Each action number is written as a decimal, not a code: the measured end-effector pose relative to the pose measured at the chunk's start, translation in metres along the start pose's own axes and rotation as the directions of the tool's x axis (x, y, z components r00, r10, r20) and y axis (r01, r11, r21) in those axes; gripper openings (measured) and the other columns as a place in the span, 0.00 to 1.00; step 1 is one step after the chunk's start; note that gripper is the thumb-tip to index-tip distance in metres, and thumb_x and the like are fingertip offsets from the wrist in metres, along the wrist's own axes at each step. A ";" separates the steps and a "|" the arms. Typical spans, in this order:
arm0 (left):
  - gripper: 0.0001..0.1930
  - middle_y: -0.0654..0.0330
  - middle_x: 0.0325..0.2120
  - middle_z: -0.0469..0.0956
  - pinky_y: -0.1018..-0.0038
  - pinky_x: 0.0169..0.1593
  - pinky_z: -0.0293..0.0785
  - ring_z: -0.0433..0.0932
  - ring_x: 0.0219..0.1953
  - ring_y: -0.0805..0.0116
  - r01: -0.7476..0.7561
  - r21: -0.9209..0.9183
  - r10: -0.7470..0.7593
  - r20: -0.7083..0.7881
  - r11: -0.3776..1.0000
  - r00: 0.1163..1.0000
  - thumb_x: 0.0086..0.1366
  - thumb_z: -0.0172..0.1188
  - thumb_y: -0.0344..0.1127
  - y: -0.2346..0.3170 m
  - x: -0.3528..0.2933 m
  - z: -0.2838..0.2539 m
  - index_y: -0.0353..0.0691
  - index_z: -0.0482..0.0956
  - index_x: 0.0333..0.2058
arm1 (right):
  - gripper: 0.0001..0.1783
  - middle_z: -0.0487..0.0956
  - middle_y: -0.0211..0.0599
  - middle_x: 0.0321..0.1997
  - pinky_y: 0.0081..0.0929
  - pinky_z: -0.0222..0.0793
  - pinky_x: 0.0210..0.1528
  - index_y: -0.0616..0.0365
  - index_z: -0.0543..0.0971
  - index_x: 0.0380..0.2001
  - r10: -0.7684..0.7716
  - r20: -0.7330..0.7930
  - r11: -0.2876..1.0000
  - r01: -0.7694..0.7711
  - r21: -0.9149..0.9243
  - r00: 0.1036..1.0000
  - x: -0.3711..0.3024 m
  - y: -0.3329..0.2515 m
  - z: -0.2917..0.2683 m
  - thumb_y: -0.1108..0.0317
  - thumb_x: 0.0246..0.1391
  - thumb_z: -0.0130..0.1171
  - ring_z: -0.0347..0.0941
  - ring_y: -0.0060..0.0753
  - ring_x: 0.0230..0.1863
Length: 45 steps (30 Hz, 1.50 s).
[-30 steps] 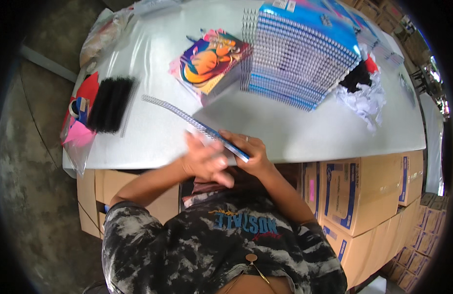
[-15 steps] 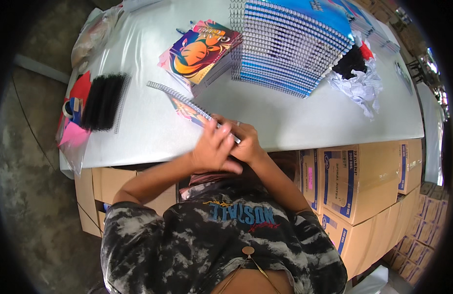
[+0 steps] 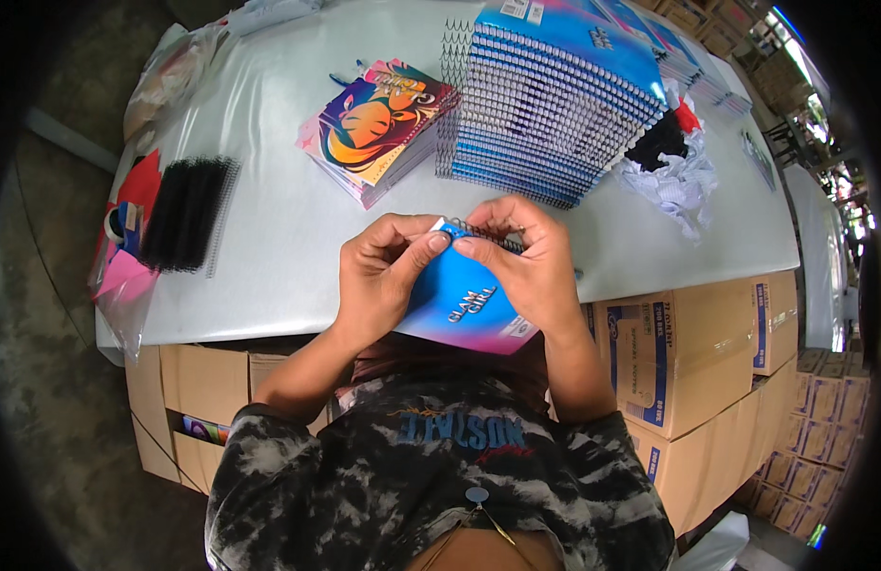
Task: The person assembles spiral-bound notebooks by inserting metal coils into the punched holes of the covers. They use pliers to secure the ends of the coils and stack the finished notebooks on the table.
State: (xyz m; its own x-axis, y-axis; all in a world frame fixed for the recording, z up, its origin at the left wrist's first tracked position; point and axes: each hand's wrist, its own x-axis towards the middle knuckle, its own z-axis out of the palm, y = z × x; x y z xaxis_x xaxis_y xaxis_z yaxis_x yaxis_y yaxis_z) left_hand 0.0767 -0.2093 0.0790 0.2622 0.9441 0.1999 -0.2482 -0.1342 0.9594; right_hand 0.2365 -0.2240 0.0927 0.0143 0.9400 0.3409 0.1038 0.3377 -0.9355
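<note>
A blue and pink notebook point(image 3: 440, 303) is held up at the table's front edge, its cover toward me. Along its upper edge runs a dark wire coil point(image 3: 497, 234), partly covered by fingers. My left hand point(image 3: 381, 276) pinches the notebook's top corner between thumb and fingers. Close beside it, my right hand point(image 3: 537, 257) grips the coil edge, its thumb on the cover and its fingers behind. The two thumbs almost meet. Beyond my hands lies a stack of notebooks or covers point(image 3: 369, 128) with a colourful cartoon design.
A tall pile of coil-bound blue notebooks point(image 3: 554, 114) stands behind to the right, with crumpled paper point(image 3: 673, 186) beside it. Black wire coils point(image 3: 185, 214) lie at the left, near tape and red and pink scraps. Cardboard boxes point(image 3: 692, 352) sit under the table point(image 3: 269, 285).
The notebook has turned from a tilted, edge-on position to show its blue cover. My hands, crossed over each other before, are now apart on either side of its coil edge.
</note>
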 end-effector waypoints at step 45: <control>0.17 0.46 0.37 0.75 0.66 0.46 0.68 0.73 0.41 0.51 -0.308 0.891 0.489 0.117 0.332 0.864 0.56 0.56 0.42 0.024 0.270 0.040 0.35 0.76 0.39 | 0.28 0.75 0.54 0.47 0.30 0.59 0.55 0.67 0.70 0.50 -0.371 -0.721 0.926 0.176 -0.334 0.585 0.138 0.019 -0.134 0.52 0.59 0.44 0.69 0.38 0.53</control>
State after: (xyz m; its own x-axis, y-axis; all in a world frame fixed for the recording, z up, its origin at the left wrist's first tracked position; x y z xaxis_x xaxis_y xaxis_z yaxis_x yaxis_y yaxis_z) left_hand 0.1786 0.0308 0.1640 0.2140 0.7150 0.6655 0.6678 -0.6043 0.4345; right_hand 0.3737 -0.0941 0.1343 0.6867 0.3899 0.6136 0.4304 0.4621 -0.7754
